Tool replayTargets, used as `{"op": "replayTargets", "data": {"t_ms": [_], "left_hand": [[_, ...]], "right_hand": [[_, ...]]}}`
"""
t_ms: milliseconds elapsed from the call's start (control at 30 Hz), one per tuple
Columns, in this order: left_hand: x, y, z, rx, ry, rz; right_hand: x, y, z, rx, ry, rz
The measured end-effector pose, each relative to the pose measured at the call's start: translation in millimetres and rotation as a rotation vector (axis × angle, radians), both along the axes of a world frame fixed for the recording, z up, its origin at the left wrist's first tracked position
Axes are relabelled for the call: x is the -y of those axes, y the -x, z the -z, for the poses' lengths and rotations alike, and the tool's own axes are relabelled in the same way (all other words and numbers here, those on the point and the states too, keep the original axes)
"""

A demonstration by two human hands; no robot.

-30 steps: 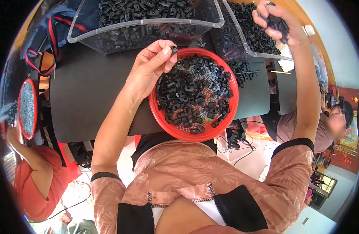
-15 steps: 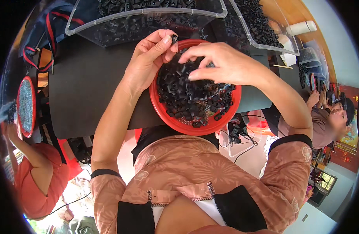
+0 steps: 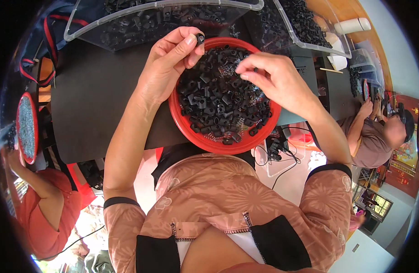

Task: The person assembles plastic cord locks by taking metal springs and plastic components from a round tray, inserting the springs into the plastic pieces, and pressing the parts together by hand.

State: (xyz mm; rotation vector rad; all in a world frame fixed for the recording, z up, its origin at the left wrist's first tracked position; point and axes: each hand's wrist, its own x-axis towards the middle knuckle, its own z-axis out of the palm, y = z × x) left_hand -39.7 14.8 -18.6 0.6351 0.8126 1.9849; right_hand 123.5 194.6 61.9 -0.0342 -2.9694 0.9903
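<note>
At the dark table [image 3: 95, 95], a round red plastic basin [image 3: 223, 149] holds small black plastic parts [image 3: 207, 99]. The left hand [image 3: 169, 55] clamps a rounded black piece [image 3: 200, 39] in its fingers (beside the rim); the right hand [image 3: 277, 77] curls its fingers over the parts, any grip unclear.

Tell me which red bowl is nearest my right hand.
The large central red bowl, heaped with black parts: your right hand is over it. The far-left red-rimmed container holds silvery pieces instead.

The left hand [image 3: 166, 59] pinches a black part [image 3: 200, 39], the right hand [image 3: 280, 79] over a red bowl [image 3: 225, 148].
</note>
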Motion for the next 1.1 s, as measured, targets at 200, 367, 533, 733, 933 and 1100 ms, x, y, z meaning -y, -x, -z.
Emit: {"op": "replayTargets", "data": {"t_ms": [200, 367, 533, 733, 933, 1100], "left_hand": [[-0.3, 1.9, 1.1, -0.034, 0.004, -0.016], [-4.1, -6.6, -1.0, -0.140, 0.063, -0.070], [-1.5, -8.6, -5.9, -0.272, 0.101, -0.101], [2.3, -4.5, -2.6, -0.259, 0.101, -0.100], [2.0, -3.8, -0.9, -0.203, 0.098, -0.091], [3.0, -3.1, -2.2, -0.204, 0.094, -0.080]], "right_hand": [[22.5, -50.7, 15.4, -0.084, 0.154, 0.237], [42.8, -77.7, 67.7, -0.440, 0.200, 0.395], [60.2, -71.6, 74.0, -0.639, -0.045, 0.358], [57.7, -55.5, 76.2, -0.476, -0.114, 0.274], [52.2, -47.4, 60.9, -0.253, -0.155, 0.241], [50.9, -36.8, 59.1, -0.217, -0.222, 0.220]]}}
